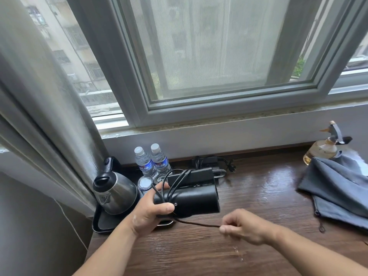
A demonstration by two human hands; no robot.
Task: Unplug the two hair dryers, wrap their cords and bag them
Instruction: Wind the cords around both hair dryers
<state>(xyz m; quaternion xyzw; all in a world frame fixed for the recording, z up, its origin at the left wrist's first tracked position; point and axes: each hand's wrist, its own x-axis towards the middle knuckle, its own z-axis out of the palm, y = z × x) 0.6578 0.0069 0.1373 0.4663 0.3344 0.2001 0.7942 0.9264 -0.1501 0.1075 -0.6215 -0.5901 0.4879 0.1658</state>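
**Cord [197, 223] drawn out to the right of the barrel**

My left hand [151, 212] grips the black hair dryer [197, 200] by its rear end, just above the wooden desk [258, 196]. Its long axis runs left to right, with the nozzle pointing right. Several loops cross the body close to my left fingers. The free length leaves from under my left thumb and runs straight right to my right hand [243, 226], which pinches it between thumb and curled fingers, near the nozzle end. So the next turn, I judge, goes up and over the barrel, across its axis. The grey bag [336, 188] lies further right, nearer my right hand.
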